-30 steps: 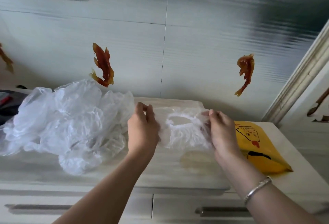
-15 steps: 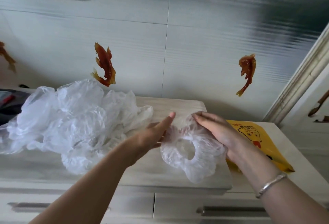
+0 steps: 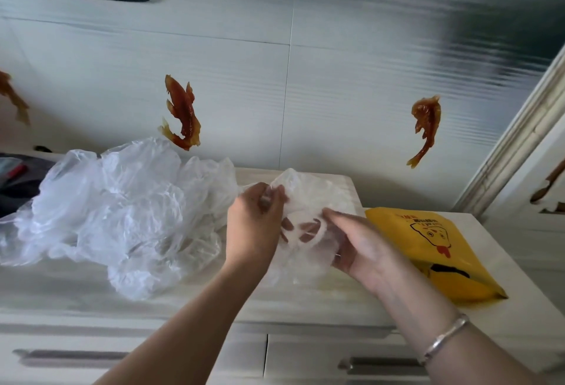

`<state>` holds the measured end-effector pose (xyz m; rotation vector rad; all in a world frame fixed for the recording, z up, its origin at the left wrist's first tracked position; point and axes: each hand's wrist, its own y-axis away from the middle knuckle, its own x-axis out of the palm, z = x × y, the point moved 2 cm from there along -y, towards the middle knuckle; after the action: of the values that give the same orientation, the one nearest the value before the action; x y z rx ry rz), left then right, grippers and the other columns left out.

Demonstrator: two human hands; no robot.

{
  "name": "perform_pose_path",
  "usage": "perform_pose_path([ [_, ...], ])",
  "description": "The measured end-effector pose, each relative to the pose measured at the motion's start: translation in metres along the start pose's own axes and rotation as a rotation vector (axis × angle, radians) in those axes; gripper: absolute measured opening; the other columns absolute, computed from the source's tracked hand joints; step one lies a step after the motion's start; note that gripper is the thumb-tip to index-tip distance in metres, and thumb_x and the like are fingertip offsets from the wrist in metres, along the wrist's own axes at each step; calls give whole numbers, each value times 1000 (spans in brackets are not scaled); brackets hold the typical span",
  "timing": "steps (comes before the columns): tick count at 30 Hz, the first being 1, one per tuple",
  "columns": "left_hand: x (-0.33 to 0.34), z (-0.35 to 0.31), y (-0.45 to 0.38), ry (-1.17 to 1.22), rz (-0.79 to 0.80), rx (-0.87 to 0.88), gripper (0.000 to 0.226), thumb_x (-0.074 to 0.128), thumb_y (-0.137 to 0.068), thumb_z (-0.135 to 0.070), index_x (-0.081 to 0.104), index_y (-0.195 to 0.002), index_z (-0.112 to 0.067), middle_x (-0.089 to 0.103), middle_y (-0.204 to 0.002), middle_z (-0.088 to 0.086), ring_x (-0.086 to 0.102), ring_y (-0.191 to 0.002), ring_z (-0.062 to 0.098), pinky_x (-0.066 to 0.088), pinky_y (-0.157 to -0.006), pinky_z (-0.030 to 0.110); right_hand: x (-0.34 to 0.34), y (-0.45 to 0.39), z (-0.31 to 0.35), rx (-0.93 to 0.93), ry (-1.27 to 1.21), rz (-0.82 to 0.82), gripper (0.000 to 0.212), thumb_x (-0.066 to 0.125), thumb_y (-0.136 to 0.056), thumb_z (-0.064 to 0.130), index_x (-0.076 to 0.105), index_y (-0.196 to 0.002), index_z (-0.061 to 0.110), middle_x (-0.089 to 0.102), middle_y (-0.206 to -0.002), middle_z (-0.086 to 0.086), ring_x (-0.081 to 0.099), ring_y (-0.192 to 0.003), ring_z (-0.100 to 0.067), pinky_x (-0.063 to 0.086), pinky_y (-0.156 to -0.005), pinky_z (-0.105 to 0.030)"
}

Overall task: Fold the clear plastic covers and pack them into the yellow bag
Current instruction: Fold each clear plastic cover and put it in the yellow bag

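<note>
Folding is the step in hand, by my reading, and nothing looks packed yet. Take the flat yellow plastic bag with the cartoon face [image 3: 434,250] as your landmark: it lies on the pale wood-grain cabinet top [image 3: 76,290], its opening not clearly visible.

Largest first: the loose heap of crumpled clear plastic covers [image 3: 116,210] sits well to the left of the yellow bag, unfolded.

Between heap and bag you hold one single clear elastic-edged plastic cover [image 3: 308,201], raised just above the top. Your left hand [image 3: 256,225], on the side away from the bag, pinches its upper edge with curled fingers. Your right hand [image 3: 357,244], just beside the bag, has its fingers curled into the gathered ring, gripping it from below.

Next, I judge, you need to bring the two held edges together, flatten the film so it stays doubled, then free one hand to open the bag.

Red characters run along the bag's top edge, too small to read; below them is a black-outlined face with a red tongue. No other writing shows.
</note>
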<state>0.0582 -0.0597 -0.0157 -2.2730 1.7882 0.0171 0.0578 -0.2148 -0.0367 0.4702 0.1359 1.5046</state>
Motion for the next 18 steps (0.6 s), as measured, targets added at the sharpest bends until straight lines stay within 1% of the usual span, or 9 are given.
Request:
perform_pose_path([
  [2,-1,5,0,-103,-56,24,28,54,-95,-31,63,-75,-14,57,-47,0,51,-39,15,43,-45,27,-2,-6,-2,-64,30,-154,21,59,-94,26,70,-95,8,73,-77,-9,67,-66,-23,53,-64,-32],
  [4,-2,9,-1,-165,-100,35,28,53,-94,-36,62,-72,-20,56,-50,-1,50,-44,17,42,-49,30,-8,-10,0,-174,152,-290,22,63,-92,30,71,-82,12,66,-68,-4,60,-62,-21,45,-60,-28],
  [5,-2,11,-1,-172,-117,30,29,53,-95,-37,62,-72,-21,57,-51,-1,51,-45,17,43,-50,31,-11,-11,2,-246,233,-333,26,63,-92,31,70,-75,13,60,-60,-2,54,-55,-18,40,-54,-25],
  [7,-3,15,-1,-171,-146,-2,30,52,-95,-38,62,-72,-23,57,-52,-4,54,-48,18,46,-53,32,-16,-14,5,-358,405,-377,33,61,-92,35,67,-67,14,48,-45,4,44,-44,-14,31,-46,-23],
  [10,-3,24,-2,-181,-150,-113,30,49,-96,-37,62,-74,-23,58,-51,-5,59,-48,16,51,-56,32,-24,-26,5,-405,604,-407,39,57,-93,37,65,-64,13,43,-34,5,42,-38,-10,29,-47,-26],
  [12,-1,33,-2,-222,-87,-212,30,46,-97,-35,63,-77,-20,57,-43,-3,55,-36,12,49,-52,26,-30,-36,0,-410,741,-431,39,57,-94,36,63,-62,15,50,-44,2,49,-46,-14,32,-49,-28],
  [14,2,41,1,-234,26,-331,31,45,-99,-31,64,-81,-14,58,-41,0,56,-36,13,51,-54,25,-34,-45,-4,-397,831,-430,36,57,-94,36,63,-65,15,58,-58,0,55,-60,-20,36,-54,-28],
  [17,6,48,3,-191,203,-568,31,42,-99,-23,63,-85,-5,68,-61,13,69,-59,27,60,-60,36,-37,-53,-5,-359,795,-418,31,54,-95,38,64,-99,9,67,-93,-3,62,-87,-22,46,-70,-30],
  [18,7,49,5,-167,261,-647,30,39,-98,-20,61,-88,-4,70,-68,16,70,-62,30,59,-58,34,-36,-52,-5,-350,776,-412,32,53,-96,37,60,-110,9,66,-102,-3,62,-97,-22,45,-76,-29],
])
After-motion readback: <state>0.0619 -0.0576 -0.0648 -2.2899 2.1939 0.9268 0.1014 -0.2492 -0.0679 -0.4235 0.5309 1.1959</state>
